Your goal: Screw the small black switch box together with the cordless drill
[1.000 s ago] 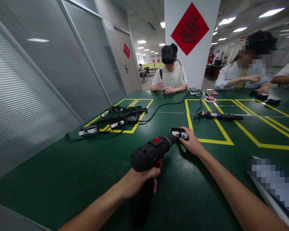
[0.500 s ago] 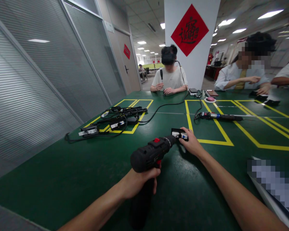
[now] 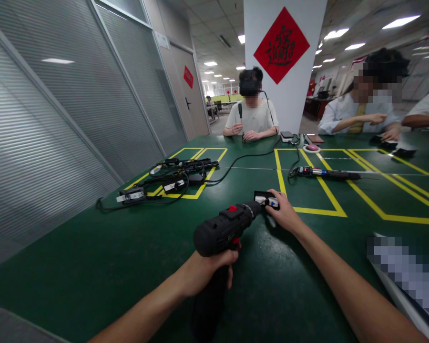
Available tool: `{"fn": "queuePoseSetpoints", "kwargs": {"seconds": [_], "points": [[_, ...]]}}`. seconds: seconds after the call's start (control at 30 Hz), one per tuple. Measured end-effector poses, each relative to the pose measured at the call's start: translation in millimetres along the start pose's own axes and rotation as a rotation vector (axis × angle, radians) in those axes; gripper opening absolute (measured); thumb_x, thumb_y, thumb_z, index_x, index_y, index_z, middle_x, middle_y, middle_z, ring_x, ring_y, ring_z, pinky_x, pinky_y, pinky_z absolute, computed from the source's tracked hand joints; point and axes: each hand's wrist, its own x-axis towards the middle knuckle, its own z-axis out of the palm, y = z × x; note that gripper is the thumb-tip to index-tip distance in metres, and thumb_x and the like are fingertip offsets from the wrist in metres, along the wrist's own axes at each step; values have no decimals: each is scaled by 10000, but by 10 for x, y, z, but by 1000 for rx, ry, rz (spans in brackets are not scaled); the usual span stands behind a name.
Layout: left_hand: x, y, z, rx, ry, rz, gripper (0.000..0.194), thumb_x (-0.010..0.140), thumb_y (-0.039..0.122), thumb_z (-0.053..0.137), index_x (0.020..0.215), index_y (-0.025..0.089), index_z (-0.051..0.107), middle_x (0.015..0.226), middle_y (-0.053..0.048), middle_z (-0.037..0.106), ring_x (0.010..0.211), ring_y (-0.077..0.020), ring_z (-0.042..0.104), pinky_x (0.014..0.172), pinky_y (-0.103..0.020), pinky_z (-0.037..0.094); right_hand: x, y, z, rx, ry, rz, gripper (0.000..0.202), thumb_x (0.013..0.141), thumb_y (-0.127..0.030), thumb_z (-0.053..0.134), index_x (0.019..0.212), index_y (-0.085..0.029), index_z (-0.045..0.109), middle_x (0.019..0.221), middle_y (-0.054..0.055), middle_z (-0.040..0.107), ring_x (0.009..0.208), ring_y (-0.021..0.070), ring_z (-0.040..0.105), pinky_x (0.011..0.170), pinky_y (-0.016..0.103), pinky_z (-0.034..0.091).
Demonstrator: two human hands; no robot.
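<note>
- Drill [image 3: 219,228]: held over the table [image 3: 110,267] toward the near edge, front end at the black-and-white device [image 3: 261,197]; contact unclear.
- Left hand [image 3: 210,267]: fingers closed around the drill's handle.
- Right hand [image 3: 284,209]: fingers bent around the device's right end, parted by its width.
- Black cables [image 3: 196,164]: tangled toward the left edge.
</note>
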Motion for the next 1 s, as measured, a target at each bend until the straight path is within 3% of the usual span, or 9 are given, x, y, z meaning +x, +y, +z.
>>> {"fn": "queuePoseSetpoints", "kwargs": {"seconds": [1.0], "points": [[-7, -1, 13, -6, 0, 28, 277, 820, 332, 584, 1012, 140, 534, 725, -4, 576, 500, -112, 581, 511, -243, 407, 4, 46, 49, -28, 34, -15, 527, 780, -264, 554, 1296, -205, 468, 1173, 87, 483, 1135, 244, 512, 1039, 399, 380]]}}
